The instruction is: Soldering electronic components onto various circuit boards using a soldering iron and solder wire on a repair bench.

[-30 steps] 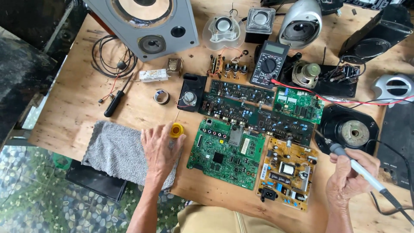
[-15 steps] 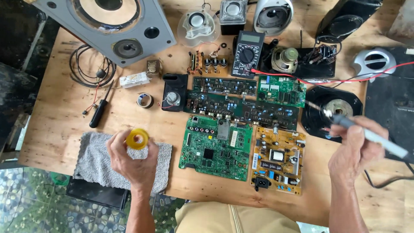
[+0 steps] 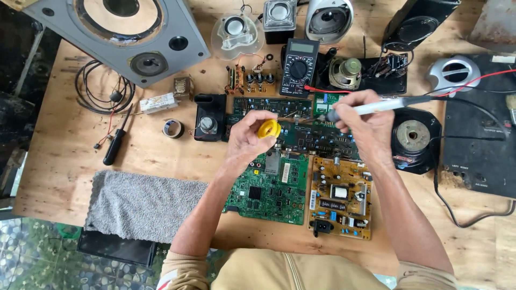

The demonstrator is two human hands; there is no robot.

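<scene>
Left hand pinches a small round yellow plastic spool, raised over the dark green circuit board. Right hand is wrapped around a slim white-handled soldering iron, tip pointing left toward the spool. Pale plywood surface; nubbly grey towel lower left; glossy green square board beneath the wrists.

head view | worn on head | faces steeply down | near, over wooden workbench | single view
</scene>
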